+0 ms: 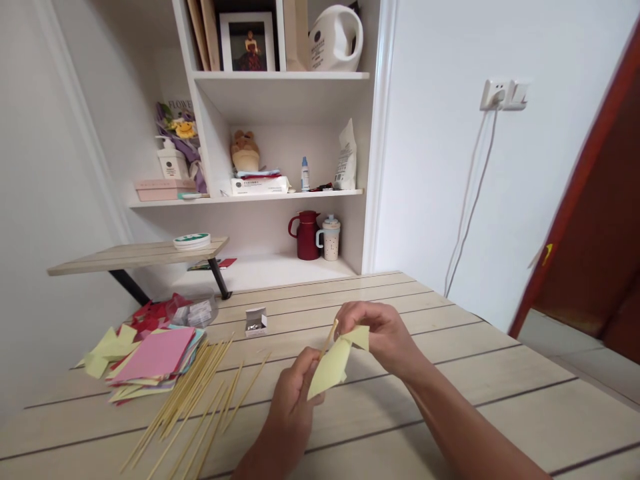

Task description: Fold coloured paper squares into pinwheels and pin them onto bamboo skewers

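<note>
The right hand [385,337] is covering the upper end of the folded yellow paper [333,363], and most of the thin stick [330,337] is lying hidden behind that paper and the left hand [293,400]. Both forearms are running off the bottom edge. At centre, the small box [256,321] is showing contents too small to identify. At the top edge, the white kettle [335,39] is being cut off.

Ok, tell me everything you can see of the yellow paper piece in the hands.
The yellow paper piece is pale yellow, thin and matte, folded into angular flaps with one pointed corner turned up at the top right. It is held in the air above the wooden table, tilted. The left hand pinches its lower edge; the right hand grips its upper flap. A thin wooden stick rises against it.
</note>
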A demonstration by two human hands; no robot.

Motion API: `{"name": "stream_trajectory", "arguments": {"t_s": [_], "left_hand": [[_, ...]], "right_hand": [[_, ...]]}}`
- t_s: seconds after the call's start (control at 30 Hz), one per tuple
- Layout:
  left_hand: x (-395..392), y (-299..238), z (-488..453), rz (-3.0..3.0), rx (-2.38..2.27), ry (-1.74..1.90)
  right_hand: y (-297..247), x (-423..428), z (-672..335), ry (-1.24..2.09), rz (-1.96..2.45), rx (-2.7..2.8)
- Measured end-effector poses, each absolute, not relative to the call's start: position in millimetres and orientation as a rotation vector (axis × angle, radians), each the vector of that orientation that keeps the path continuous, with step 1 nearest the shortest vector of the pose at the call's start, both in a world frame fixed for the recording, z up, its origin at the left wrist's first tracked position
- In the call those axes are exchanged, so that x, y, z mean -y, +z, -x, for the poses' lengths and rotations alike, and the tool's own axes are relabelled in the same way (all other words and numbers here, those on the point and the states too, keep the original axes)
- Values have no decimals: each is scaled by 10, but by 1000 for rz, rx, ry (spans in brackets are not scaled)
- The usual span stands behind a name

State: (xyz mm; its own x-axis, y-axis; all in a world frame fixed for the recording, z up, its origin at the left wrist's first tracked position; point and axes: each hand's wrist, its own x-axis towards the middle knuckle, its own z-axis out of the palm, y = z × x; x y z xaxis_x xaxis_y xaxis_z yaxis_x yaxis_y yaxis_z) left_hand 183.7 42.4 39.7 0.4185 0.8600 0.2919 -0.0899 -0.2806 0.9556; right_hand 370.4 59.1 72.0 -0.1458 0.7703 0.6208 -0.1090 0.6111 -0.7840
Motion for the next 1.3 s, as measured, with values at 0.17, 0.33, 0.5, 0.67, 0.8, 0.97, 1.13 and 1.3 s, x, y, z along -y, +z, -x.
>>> {"name": "stream_trajectory", "arguments": {"t_s": [0.17,0.33,0.5,0.67,0.8,0.97,1.13,1.3], "left_hand": [[-451,350,-1839,-1618,-678,1094],[-501,296,-1828,-1699,-643,1086],[-510,269,-1835,-1687,-658,1108],[-488,282,-1842,-1701,-658,1148],[-489,277,-1840,-1757,-668,1166],[-513,209,-1844,-1886,-746,1288],[-619,97,-1798,-2179,-776,1490],[-727,55,-1739,-2471,-825,1671]], "right_hand": [[725,-583,-3684,884,538,1524],[729,-575,-3672,885,535,1525],[730,-578,-3660,892,531,1505],[731,-589,-3648,888,475,1507],[727,-595,-3642,893,455,1510],[714,-601,-3645,897,446,1501],[699,-598,-3645,879,462,1495],[700,-575,-3620,831,443,1493]]}}
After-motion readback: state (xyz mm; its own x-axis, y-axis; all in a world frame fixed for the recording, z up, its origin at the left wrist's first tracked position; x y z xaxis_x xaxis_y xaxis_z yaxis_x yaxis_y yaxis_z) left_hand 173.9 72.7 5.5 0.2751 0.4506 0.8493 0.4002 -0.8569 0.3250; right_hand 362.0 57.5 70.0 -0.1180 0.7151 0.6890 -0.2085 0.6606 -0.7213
